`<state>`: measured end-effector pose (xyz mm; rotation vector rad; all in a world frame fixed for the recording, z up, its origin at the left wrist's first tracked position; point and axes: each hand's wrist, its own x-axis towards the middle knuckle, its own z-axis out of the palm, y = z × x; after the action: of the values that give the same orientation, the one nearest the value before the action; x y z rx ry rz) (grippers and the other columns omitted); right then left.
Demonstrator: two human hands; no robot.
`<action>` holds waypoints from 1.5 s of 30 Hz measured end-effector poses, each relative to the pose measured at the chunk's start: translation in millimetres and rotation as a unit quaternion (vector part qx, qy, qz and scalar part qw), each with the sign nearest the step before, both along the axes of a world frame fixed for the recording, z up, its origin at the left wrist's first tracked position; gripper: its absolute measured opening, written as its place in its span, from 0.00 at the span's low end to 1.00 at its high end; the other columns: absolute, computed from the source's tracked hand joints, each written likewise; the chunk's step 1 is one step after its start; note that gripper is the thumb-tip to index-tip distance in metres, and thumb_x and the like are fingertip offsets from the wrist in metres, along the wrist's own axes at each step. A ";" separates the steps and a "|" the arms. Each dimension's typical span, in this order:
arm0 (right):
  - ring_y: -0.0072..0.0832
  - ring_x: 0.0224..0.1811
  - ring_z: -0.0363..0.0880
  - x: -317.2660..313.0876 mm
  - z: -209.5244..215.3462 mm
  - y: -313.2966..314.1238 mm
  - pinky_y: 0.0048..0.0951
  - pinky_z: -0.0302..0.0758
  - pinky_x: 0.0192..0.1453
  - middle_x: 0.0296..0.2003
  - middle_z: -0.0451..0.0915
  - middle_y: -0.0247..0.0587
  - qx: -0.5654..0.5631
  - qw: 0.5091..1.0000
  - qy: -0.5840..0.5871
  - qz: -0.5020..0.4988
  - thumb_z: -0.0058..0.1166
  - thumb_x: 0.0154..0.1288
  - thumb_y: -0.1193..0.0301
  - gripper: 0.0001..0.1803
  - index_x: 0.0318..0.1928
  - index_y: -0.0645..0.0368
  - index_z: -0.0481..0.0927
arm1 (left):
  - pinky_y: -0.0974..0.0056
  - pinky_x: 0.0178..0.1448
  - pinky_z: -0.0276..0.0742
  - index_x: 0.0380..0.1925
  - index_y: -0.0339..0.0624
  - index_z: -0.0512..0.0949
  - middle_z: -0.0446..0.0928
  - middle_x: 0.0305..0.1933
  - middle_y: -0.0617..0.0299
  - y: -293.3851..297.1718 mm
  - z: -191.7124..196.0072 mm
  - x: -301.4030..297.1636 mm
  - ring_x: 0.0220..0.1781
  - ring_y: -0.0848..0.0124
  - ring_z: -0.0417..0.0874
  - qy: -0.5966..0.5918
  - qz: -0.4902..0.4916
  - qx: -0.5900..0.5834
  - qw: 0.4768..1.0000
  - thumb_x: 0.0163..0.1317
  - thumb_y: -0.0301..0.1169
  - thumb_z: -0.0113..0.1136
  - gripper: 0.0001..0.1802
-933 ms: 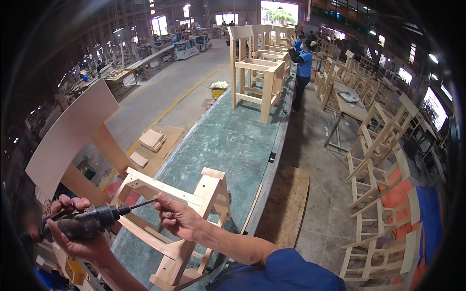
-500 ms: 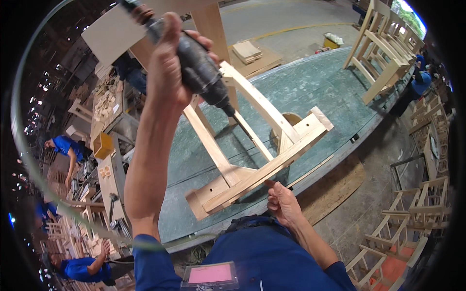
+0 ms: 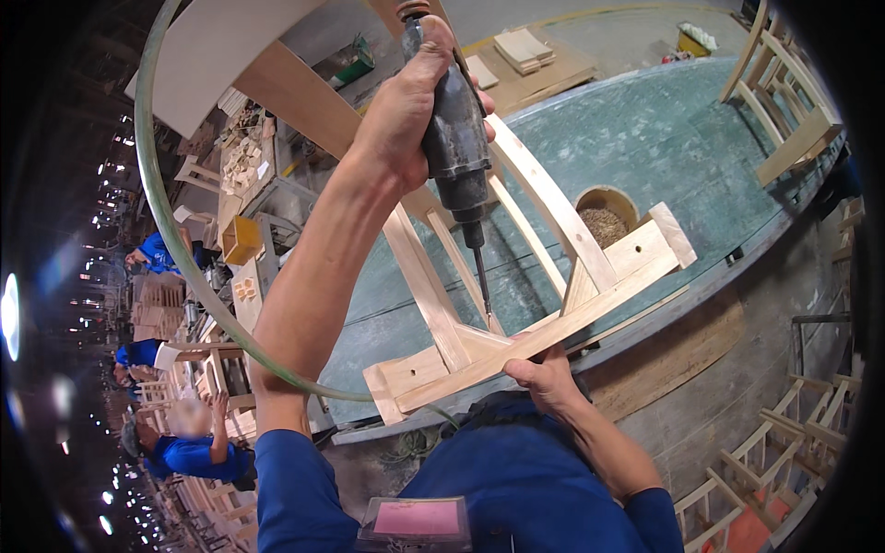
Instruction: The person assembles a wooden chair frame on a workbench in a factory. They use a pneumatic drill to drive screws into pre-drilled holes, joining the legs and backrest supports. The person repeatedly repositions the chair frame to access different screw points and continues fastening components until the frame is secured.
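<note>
My left hand [image 3: 398,124] is closed around the dark body of an air screwdriver [image 3: 459,147], held upright with its long bit pointing down. The bit's tip is at the corner block [image 3: 483,337] inside a pale wooden chair frame [image 3: 539,343]; whether it touches a screw there is too small to tell. My right hand [image 3: 546,376] grips the frame's near rail, thumb on the near side and fingers partly hidden beneath it. The frame lies on a green-topped table [image 3: 645,129], its long members running away from me.
A round tub of small screws [image 3: 606,219] stands beside the frame. A green air hose [image 3: 175,249] curves past my left arm. Another chair frame [image 3: 793,120] stands at the far right. Yellow bin [image 3: 240,240] and co-workers in blue are at left; stacked frames [image 3: 774,452] fill the lower right.
The screwdriver has swung from slanted to nearly upright, its bit now down at the corner block. My right hand has moved up from under the near rail to grip it.
</note>
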<state>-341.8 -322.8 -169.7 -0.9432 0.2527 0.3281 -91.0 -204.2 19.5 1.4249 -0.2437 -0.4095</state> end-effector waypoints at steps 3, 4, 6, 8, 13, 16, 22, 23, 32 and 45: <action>0.25 0.38 0.79 3.7 -3.9 -2.4 0.28 0.74 0.45 0.32 0.83 0.37 -0.033 0.998 -0.045 0.000 0.75 0.46 0.61 0.26 0.40 0.66 0.83 | 0.61 0.30 0.86 0.37 0.40 0.71 0.79 0.28 0.54 -8.3 -11.0 6.2 0.25 0.66 0.85 0.015 0.019 0.018 1.000 0.59 0.69 0.56 0.38; 0.24 0.38 0.79 4.9 -6.1 -4.9 0.28 0.74 0.44 0.33 0.83 0.37 -0.044 0.998 -0.051 0.020 0.76 0.46 0.61 0.25 0.40 0.66 0.83 | 0.61 0.30 0.87 0.37 0.39 0.72 0.80 0.29 0.53 -10.4 -14.1 8.8 0.25 0.65 0.86 0.015 0.019 0.021 0.999 0.58 0.69 0.56 0.39; 0.23 0.37 0.78 7.3 -9.5 -9.2 0.28 0.74 0.43 0.33 0.82 0.37 -0.067 0.994 -0.064 0.060 0.76 0.45 0.61 0.25 0.39 0.64 0.83 | 0.60 0.29 0.89 0.39 0.36 0.73 0.80 0.30 0.51 -11.5 -20.8 15.0 0.25 0.62 0.88 0.015 0.016 0.025 0.999 0.57 0.70 0.57 0.41; 0.23 0.38 0.78 9.0 -11.2 -10.6 0.27 0.75 0.44 0.33 0.82 0.36 -0.061 0.993 -0.053 0.083 0.77 0.43 0.59 0.27 0.39 0.63 0.81 | 0.60 0.28 0.89 0.38 0.35 0.73 0.80 0.30 0.50 -13.6 -26.7 17.8 0.24 0.61 0.88 0.042 0.012 0.020 0.999 0.57 0.70 0.57 0.41; 0.23 0.33 0.80 14.5 -16.3 -13.0 0.26 0.76 0.39 0.29 0.82 0.36 -0.068 0.988 -0.081 0.111 0.78 0.44 0.57 0.28 0.36 0.64 0.79 | 0.59 0.26 0.88 0.38 0.35 0.74 0.81 0.30 0.48 -21.0 -37.6 21.5 0.24 0.60 0.88 0.082 0.020 0.020 0.996 0.58 0.70 0.56 0.41; 0.23 0.31 0.81 18.9 -17.7 -14.8 0.26 0.77 0.36 0.28 0.83 0.36 -0.063 0.983 -0.104 0.137 0.79 0.44 0.55 0.29 0.35 0.64 0.80 | 0.57 0.26 0.87 0.39 0.36 0.74 0.81 0.31 0.48 -17.1 -46.6 23.4 0.25 0.60 0.87 0.114 0.025 0.019 0.993 0.58 0.70 0.54 0.41; 0.24 0.34 0.81 25.3 -21.0 -20.3 0.27 0.77 0.39 0.30 0.82 0.36 -0.083 0.972 -0.112 0.188 0.79 0.43 0.49 0.30 0.33 0.60 0.80 | 0.61 0.26 0.87 0.40 0.37 0.71 0.80 0.28 0.51 -14.0 -55.2 27.1 0.23 0.63 0.86 0.148 0.029 0.016 0.988 0.59 0.68 0.56 0.39; 0.24 0.34 0.81 27.1 -20.9 -21.9 0.28 0.77 0.39 0.30 0.82 0.35 -0.092 0.969 -0.118 0.198 0.79 0.43 0.49 0.29 0.33 0.59 0.80 | 0.60 0.27 0.87 0.39 0.36 0.72 0.80 0.29 0.50 -11.7 -57.4 28.1 0.24 0.63 0.86 0.150 0.033 0.020 0.988 0.59 0.69 0.54 0.40; 0.26 0.30 0.80 32.1 -28.1 -20.7 0.30 0.75 0.35 0.27 0.79 0.32 -0.178 0.937 -0.232 0.192 0.78 0.42 0.46 0.29 0.30 0.52 0.76 | 0.58 0.27 0.87 0.38 0.35 0.76 0.82 0.30 0.48 -4.6 -77.3 29.0 0.24 0.62 0.87 0.193 0.055 0.038 0.979 0.61 0.70 0.51 0.41; 0.23 0.25 0.78 32.0 -33.8 -12.1 0.28 0.74 0.32 0.24 0.81 0.34 -0.099 0.961 -0.216 0.144 0.78 0.38 0.50 0.28 0.29 0.57 0.77 | 0.58 0.27 0.86 0.40 0.41 0.71 0.75 0.30 0.58 1.9 -102.0 25.5 0.29 0.63 0.85 0.228 0.103 -0.018 0.968 0.57 0.67 0.59 0.37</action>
<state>-309.8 -334.9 -203.5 -1.2268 -0.2603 0.3595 -65.5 -202.3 -82.5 1.2672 0.2669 -0.5436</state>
